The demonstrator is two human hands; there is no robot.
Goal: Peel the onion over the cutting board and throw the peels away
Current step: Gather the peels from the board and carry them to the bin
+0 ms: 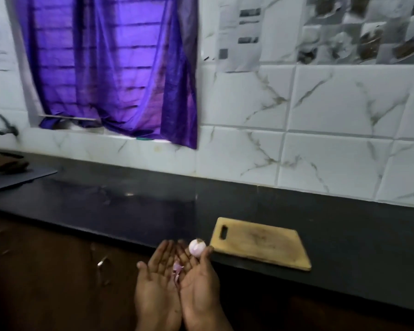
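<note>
Both palms face up, side by side, in front of the counter edge. My right hand (pixel 198 283) holds a small peeled onion (pixel 197 247), pale pink, between thumb and fingertips. Pink onion peels (pixel 177 269) lie in the hollow where my left hand (pixel 157 280) and right hand meet. The left hand's fingers are stretched out, cupped under the peels. A wooden cutting board (pixel 261 242) with a handle slot lies on the black counter (pixel 153 206), just right of the hands. The hands are off the board, to its left.
A white marble-tile wall (pixel 320 139) runs behind the counter. A purple curtain (pixel 110 68) covers the window at the back left. A tap (pixel 3 125) and a grey mat (pixel 17 177) with dark items sit at the far left. Dark floor lies below the counter edge.
</note>
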